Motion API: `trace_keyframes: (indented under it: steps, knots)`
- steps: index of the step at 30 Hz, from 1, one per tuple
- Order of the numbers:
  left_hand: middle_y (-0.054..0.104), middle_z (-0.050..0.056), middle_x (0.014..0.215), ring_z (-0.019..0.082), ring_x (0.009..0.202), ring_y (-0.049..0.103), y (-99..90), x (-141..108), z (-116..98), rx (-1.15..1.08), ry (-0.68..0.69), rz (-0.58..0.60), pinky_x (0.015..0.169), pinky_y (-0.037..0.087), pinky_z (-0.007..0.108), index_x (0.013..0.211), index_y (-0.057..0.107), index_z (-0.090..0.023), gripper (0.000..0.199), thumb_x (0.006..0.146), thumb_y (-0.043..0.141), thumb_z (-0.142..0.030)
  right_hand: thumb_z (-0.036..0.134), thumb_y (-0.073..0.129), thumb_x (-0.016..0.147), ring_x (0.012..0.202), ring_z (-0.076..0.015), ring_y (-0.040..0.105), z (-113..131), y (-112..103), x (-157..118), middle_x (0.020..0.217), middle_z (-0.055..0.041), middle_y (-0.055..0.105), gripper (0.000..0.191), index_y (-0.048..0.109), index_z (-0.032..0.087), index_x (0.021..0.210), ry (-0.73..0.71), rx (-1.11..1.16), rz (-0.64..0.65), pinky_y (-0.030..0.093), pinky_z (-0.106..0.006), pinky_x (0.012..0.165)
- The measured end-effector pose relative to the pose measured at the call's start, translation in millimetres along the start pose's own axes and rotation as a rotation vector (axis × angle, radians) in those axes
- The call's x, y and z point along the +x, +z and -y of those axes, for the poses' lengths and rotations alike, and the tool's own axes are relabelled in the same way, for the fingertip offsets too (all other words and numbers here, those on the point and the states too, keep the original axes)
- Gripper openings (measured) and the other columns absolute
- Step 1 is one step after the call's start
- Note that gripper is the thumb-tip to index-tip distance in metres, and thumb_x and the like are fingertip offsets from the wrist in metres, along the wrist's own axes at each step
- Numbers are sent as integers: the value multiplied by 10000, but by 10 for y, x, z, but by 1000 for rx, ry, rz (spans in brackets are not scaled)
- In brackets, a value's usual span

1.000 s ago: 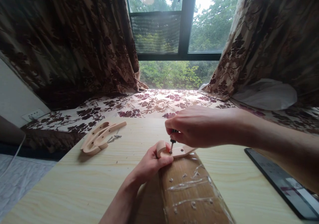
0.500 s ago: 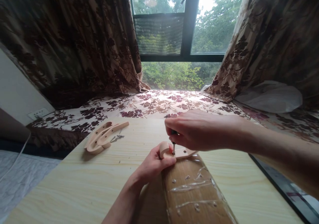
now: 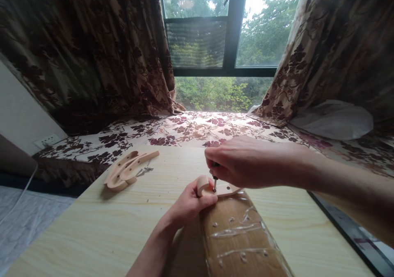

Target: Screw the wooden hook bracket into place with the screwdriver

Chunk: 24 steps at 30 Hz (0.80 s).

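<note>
My left hand point(image 3: 193, 201) is closed on the curled end of a pale wooden hook point(image 3: 223, 191), thumb pressed on its near side. The hook lies across the far end of a long brown board point(image 3: 237, 236) wrapped in clear tape. In my right hand point(image 3: 237, 162) is a screwdriver point(image 3: 215, 183), its shaft pointing down at a hole in the hook near my left thumb. My fingers hide most of the handle. Another dark hole shows in the hook to the right. Several small punctures mark the taped board.
Several curved wooden hooks point(image 3: 121, 172) lie at the left of the pale wooden table point(image 3: 123, 232), with loose screws point(image 3: 144, 170) beside them. Behind the table is a flower-patterned cloth point(image 3: 197, 125) below the window. A white plastic bag point(image 3: 335, 121) rests at the right.
My right hand has shifted very slightly to the right, and the screwdriver leans a little more. My left hand, the hook and the board stay where they were.
</note>
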<state>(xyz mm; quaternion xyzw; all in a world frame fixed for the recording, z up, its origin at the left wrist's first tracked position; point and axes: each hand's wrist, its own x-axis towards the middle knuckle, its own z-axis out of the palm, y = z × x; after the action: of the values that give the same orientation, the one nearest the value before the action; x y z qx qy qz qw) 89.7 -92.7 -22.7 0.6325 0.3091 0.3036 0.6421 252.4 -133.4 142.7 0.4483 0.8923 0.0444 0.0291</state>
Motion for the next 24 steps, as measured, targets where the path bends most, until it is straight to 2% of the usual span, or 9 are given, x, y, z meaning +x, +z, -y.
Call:
trace_keyframes:
  steps: [8, 12, 18, 21, 24]
  knots:
    - [466, -47, 718, 105, 647, 398, 9, -2, -31, 4, 7, 4, 610, 345, 220, 840, 543, -186, 268, 680, 713, -318, 170, 479, 815, 485, -89, 301, 23, -125, -54, 585, -1, 505, 140, 587, 169, 727, -57, 30, 59, 189, -269, 463]
    - [463, -46, 708, 110, 638, 397, 16, -7, -49, 5, -2, 7, 601, 339, 227, 861, 553, -187, 306, 665, 721, -350, 182, 473, 830, 506, -93, 333, 25, -101, -52, 634, -16, 534, 134, 588, 165, 764, -23, 55, 73, 211, -258, 470]
    - [459, -50, 712, 109, 650, 391, 6, -8, -32, -1, 8, 4, 613, 339, 225, 844, 540, -192, 298, 667, 724, -345, 204, 434, 865, 572, -104, 401, -20, 19, -22, 738, -57, 606, 173, 586, 146, 806, 1, 90, 5, 259, -251, 511]
    - [484, -39, 768, 114, 685, 407, 3, -4, -10, -2, 22, 10, 631, 349, 225, 857, 531, -200, 278, 686, 713, -324, 220, 436, 857, 569, -108, 407, -60, -10, -24, 726, -56, 610, 182, 599, 144, 826, 31, 95, 17, 261, -250, 507]
    - [498, -30, 809, 120, 709, 414, 3, -1, -1, 2, 34, 11, 638, 351, 227, 864, 527, -206, 264, 698, 702, -311, 234, 471, 840, 584, -114, 431, -81, -91, -46, 737, -37, 618, 183, 619, 175, 928, 26, 125, 45, 269, -246, 518]
